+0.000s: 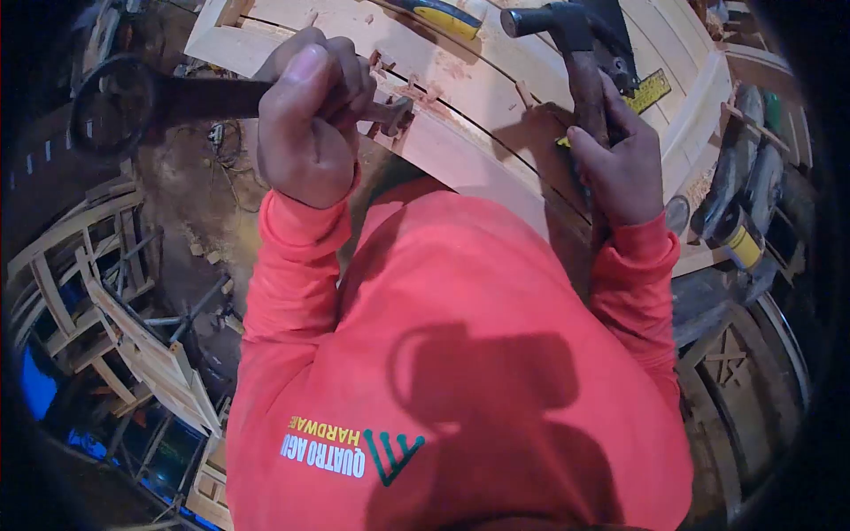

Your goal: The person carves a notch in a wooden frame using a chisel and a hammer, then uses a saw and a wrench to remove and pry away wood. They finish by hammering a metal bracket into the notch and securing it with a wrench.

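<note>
My left hand point(310, 115) is closed around the shank of a dark wrench point(208, 99). The wrench's large ring end points left, and its other end pokes out past my fist at the edge of the wooden frame point(460, 159). Wood chips point(425, 93) lie close to that end. In my right hand point(620, 173) is a hammer point(580, 75), gripped by its handle, the metal head raised over the boards. Its lower handle runs down beside my wrist.
On the boards lie a yellow-and-black tool point(447, 16), a dark flat blade point(613, 26) and a yellow marked strip point(652, 91). A yellow-labelled can point(742, 243) stands at right. Wooden frames point(133, 327) are at lower left, cables point(221, 146) on the ground.
</note>
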Available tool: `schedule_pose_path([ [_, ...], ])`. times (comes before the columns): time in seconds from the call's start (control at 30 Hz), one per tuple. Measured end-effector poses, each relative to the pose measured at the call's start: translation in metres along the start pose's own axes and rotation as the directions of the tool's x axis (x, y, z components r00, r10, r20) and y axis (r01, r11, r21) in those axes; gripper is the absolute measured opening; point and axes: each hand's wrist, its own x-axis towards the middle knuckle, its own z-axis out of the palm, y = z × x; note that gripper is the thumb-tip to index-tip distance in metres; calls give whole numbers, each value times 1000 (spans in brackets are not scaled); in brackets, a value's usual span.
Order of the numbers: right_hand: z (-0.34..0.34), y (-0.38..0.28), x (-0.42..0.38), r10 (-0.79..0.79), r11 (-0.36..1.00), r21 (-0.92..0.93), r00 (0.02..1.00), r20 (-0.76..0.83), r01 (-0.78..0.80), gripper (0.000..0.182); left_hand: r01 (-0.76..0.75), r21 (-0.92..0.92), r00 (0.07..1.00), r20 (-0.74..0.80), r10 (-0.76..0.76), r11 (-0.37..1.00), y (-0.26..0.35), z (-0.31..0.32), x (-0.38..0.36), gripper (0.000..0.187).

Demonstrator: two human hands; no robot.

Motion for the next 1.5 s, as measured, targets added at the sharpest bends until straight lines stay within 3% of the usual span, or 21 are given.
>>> schedule_pose_path([
  [0.2, -19, -39, 30, -83, 985, 145, 992, -90, 96, 69, 39, 25, 999, 6, -39, 999, 2, 3, 1, 32],
  [0.23, -17, -54, 32, -36, 987, 150, 993, -113, 52, 59, 22, 51, 1000, -6, -22, 998, 0, 5, 1, 33],
  [0.3, 4, -42, 41, -199, 975, 85, 977, -79, 205, 58, 17, 64, 999, -29, -16, 998, -1, 4, 3, 33],
  [0.37, 14, -28, 42, -245, 943, -167, 938, 245, 289, 57, 40, 39, 998, -47, -39, 998, -2, 2, 8, 34],
  [0.4, 21, -18, 39, -384, 839, -172, 787, 483, 515, 58, 76, 5, 996, -53, -75, 997, 0, 0, 9, 35],
  [0.47, 18, -17, 41, -406, 869, -73, 791, 457, 489, 57, 148, -67, 987, -58, -152, 987, 3, -5, 11, 35],
  [0.53, 10, -11, 57, -336, 926, -58, 885, 321, 373, 53, 153, -72, 987, -40, -156, 986, 4, -5, 16, 35],
  [0.57, 8, -19, 67, -413, 898, -111, 902, 123, 426, 49, 165, -77, 985, -28, -167, 983, 3, -5, 16, 35],
  [0.67, -23, -76, 81, -200, 979, 49, 980, -3, 200, 60, 175, -106, 982, -49, -181, 979, -4, -10, 21, 35],
  [0.77, -23, -62, 95, -326, 942, 47, 939, -113, 333, 60, 191, -108, 977, -73, -200, 976, -4, -5, 26, 36],
  [0.87, -12, -80, 75, -113, 989, 89, 988, -103, 122, 59, 200, -93, 975, -77, -207, 975, -6, -5, 29, 36],
  [0.97, -5, -70, 72, -191, 967, 160, 979, -67, 200, 59, 229, -65, 967, -99, -235, 971, -4, -4, 28, 36],
  [1.07, 13, -28, 81, -291, 941, -175, 957, 10, 289, 48, 237, -66, 968, -69, -241, 969, -6, -8, 30, 36],
  [1.1, 19, -28, 70, -236, 936, -209, 944, 230, 284, 49, 235, -71, 970, -49, -238, 970, -7, -9, 31, 36],
  [1.17, 20, -19, 68, -351, 867, -153, 799, 488, 474, 50, 277, -99, 952, -106, -287, 956, -2, -9, 33, 35],
  [1.27, 7, -22, 83, -391, 916, 7, 889, 239, 401, 47, 269, -160, 958, -57, -281, 950, -6, -18, 35, 35],
  [1.33, -9, -35, 98, -161, 985, 67, 987, 12, 160, 44, 280, -166, 955, -52, -292, 945, -7, -18, 35, 35],
  [1.4, -15, -20, 117, -126, 992, -29, 987, -98, 123, 49, 256, -92, 959, -104, -265, 962, -6, -12, 34, 35],
  [1.43, 2, -14, 107, -230, 973, -7, 973, -37, 230, 53, 240, -52, 962, -123, -244, 969, -6, -8, 36, 35],
  [1.47, 11, -3, 96, -220, 925, -252, 942, 255, 284, 54, 243, -50, 959, -138, -248, 969, -6, -4, 37, 34],
  [1.5, 20, 9, 85, -191, 798, -409, 830, 524, 442, 56, 253, -44, 954, -153, -257, 966, -4, 2, 34, 34],
])
